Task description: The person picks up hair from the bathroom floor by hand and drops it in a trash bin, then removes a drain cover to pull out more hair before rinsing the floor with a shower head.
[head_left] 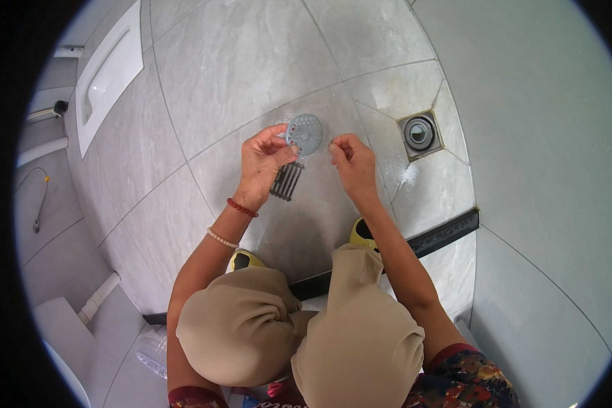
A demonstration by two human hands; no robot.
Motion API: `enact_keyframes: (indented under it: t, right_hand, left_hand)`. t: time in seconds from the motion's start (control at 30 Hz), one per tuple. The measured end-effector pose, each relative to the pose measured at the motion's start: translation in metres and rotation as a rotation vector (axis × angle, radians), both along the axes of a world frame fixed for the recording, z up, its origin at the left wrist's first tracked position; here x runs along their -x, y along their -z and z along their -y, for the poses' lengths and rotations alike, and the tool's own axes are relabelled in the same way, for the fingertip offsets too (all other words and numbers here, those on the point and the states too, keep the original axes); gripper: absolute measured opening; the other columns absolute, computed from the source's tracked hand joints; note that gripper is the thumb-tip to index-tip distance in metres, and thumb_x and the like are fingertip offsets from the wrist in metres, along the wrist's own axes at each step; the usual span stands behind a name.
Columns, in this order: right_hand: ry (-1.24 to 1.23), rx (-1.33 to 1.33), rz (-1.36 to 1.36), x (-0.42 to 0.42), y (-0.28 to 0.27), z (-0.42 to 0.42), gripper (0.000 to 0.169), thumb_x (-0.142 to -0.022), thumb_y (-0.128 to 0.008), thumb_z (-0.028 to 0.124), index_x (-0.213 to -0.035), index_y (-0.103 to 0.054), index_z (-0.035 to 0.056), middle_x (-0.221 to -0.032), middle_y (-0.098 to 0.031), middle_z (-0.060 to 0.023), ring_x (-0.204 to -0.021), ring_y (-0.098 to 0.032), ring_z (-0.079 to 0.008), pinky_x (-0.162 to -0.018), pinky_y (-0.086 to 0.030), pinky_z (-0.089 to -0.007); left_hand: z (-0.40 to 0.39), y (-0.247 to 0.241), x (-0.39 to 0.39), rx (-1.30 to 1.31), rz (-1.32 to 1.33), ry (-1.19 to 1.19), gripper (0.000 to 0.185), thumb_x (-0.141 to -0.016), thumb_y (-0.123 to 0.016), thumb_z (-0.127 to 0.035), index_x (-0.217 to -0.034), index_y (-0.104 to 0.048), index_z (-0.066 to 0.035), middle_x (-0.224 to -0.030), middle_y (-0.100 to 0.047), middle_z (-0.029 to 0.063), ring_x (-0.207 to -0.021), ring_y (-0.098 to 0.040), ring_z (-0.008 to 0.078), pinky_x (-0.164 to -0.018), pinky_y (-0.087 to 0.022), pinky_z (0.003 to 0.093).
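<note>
My left hand (265,160) pinches the rim of a round, perforated grey drain strainer (306,134) between thumb and fingers. Just right of the strainer, my right hand (353,160) is raised with thumb and index fingertips pinched together; whether something small lies between them cannot be told. Below my left hand, a dark slatted drain grate (287,181) rests on the wet tile floor. Farther right, a square floor drain (419,134) shows its round opening uncovered.
A white squat toilet (111,76) is set into the floor at upper left. A black threshold strip (444,232) crosses the floor near my yellow shoes (362,235). White pipes (99,298) run along the left wall, and a clear plastic bag (153,352) lies at lower left.
</note>
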State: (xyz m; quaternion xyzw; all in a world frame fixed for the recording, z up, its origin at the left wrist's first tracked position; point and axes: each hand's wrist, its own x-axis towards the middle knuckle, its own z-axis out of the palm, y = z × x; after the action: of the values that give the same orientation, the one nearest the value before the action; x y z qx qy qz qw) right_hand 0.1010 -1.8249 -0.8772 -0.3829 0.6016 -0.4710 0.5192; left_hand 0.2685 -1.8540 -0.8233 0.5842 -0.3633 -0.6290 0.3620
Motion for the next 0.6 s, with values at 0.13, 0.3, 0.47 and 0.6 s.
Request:
enact_keyframes:
  t: [0.13, 0.3, 0.47, 0.6]
  right_hand:
    - [-0.016, 0.034, -0.094, -0.013, -0.003, 0.004, 0.011, -0.077, -0.062, 0.007, -0.081, -0.056, -0.0004, -0.066, -0.057, -0.0063, -0.056, -0.051, -0.0103, -0.053, -0.043, -0.0249]
    - [0.013, -0.058, 0.019, -0.012, -0.003, 0.002, 0.012, -0.077, -0.064, 0.009, -0.078, -0.056, -0.0001, -0.064, -0.056, -0.0034, -0.055, -0.051, -0.0089, -0.051, -0.042, -0.0235]
    - [0.035, -0.148, 0.194, -0.004, -0.007, 0.003, 0.01, -0.079, -0.061, 0.008, -0.076, -0.057, 0.0002, -0.061, -0.055, -0.0014, -0.052, -0.05, -0.0075, -0.047, -0.04, -0.0219]
    - [-0.012, -0.127, 0.053, -0.013, 0.001, 0.0, 0.01, -0.08, -0.058, 0.008, -0.076, -0.056, -0.0016, -0.061, -0.056, -0.0045, -0.051, -0.05, -0.0089, -0.047, -0.04, -0.0228]
  left_hand:
    - [-0.001, -0.002, 0.001, 0.042, 0.024, 0.016, 0.034, -0.073, -0.063, 0.006, -0.106, -0.058, 0.001, -0.079, -0.06, 0.0019, -0.071, -0.059, 0.0101, -0.065, -0.051, 0.024]
    - [-0.005, -0.001, 0.008, 0.087, 0.081, 0.016, 0.036, -0.07, -0.064, 0.005, -0.106, -0.06, 0.001, -0.071, -0.056, -0.0025, -0.064, -0.053, 0.0057, -0.06, -0.047, 0.0219]
    - [-0.002, -0.011, 0.012, 0.107, 0.125, 0.111, 0.036, -0.072, -0.063, 0.006, -0.107, -0.058, 0.001, -0.072, -0.056, -0.0027, -0.066, -0.055, 0.006, -0.062, -0.046, 0.0214]
    - [-0.01, -0.006, 0.003, 0.105, 0.07, 0.06, 0.034, -0.072, -0.063, 0.006, -0.106, -0.059, 0.003, -0.072, -0.057, 0.0004, -0.064, -0.054, 0.0067, -0.059, -0.046, 0.0208]
